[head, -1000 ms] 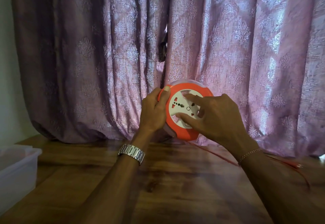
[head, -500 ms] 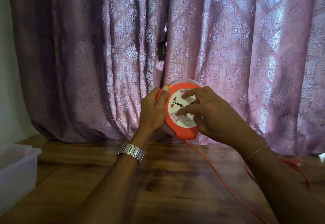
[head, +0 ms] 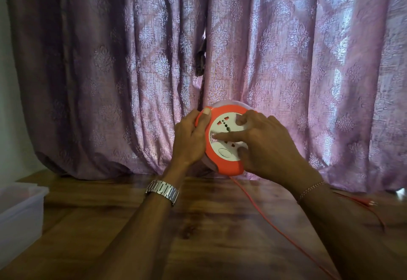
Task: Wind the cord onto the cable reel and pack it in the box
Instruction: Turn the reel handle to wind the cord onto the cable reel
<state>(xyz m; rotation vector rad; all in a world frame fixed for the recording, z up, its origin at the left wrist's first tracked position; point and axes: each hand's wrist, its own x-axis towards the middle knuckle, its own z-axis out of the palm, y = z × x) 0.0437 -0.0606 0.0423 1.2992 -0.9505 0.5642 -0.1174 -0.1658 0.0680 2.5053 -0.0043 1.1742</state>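
A round orange cable reel [head: 228,166] with a white socket face is held upright above the wooden table [head: 209,231]. My left hand [head: 189,139] grips its left rim, thumb over the top edge. My right hand [head: 264,145] presses its fingers on the white socket face, with the forefinger laid across the middle. An orange cord [head: 275,224] runs from under the reel down the table toward the lower right. Its plug end [head: 372,202] lies at the far right.
A clear plastic box [head: 19,218] stands at the left edge of the table. A purple patterned curtain [head: 132,70] hangs close behind the reel, along the table's back edge.
My right hand has turned on the socket face, and the white face has rotated with it. The cord has swung from the right toward the table's middle. The left hand holds still.
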